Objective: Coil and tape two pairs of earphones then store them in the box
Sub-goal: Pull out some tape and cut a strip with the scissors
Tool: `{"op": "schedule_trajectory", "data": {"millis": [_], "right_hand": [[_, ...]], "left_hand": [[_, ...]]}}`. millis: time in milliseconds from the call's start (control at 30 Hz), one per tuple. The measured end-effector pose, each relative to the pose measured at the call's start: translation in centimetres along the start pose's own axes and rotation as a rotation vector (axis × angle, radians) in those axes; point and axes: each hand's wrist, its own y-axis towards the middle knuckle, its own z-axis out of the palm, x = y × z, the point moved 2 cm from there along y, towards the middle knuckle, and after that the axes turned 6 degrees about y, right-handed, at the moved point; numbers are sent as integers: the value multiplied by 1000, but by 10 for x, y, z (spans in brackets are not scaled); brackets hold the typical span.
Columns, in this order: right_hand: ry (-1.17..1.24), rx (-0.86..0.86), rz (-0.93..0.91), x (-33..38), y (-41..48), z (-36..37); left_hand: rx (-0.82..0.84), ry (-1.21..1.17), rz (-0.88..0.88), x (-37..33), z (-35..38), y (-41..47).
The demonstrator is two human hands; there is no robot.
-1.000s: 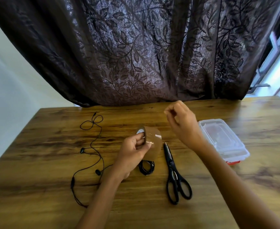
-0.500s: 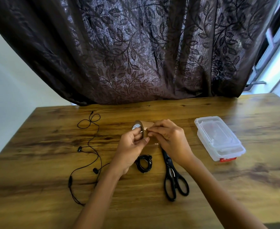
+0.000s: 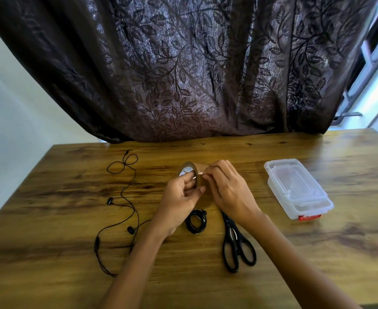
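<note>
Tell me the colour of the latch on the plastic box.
Red: the latch sits at the near end of the clear box; shows best in the head view.

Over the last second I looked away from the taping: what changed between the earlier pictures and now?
The right hand came down from mid-air to the tape roll and now pinches at its edge. The left hand kept gripping the roll. The coiled earphones, loose earphones, scissors and box lie as before.

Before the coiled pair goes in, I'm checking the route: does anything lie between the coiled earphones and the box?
Yes. The black scissors lie flat on the table between the coiled earphones and the clear plastic box, whose lid is on.
</note>
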Motion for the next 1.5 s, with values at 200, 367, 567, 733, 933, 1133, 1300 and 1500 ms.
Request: {"op": "schedule_trajectory", "data": {"millis": [200, 367, 567, 733, 933, 1133, 1300, 1500], "right_hand": [[58, 81, 143, -3, 7, 0], [316, 231, 334, -12, 19, -10], [491, 324, 431, -16, 26, -17], [456, 283, 383, -13, 18, -18], [514, 48, 451, -9, 1, -10], [404, -121, 460, -8, -4, 1], [186, -123, 360, -4, -5, 8], [49, -64, 285, -10, 11, -2]], "left_hand": [[0, 19, -39, 2, 3, 0], [11, 52, -83, 7, -3, 1], [-5, 20, -107, 11, -9, 3], [-53, -1, -106, 9, -9, 1], [-61, 28, -115, 7, -8, 1], [-76, 7, -133, 10, -5, 2], [-63, 6, -146, 6, -2, 1], [-24, 48, -125, 2, -4, 5]]}}
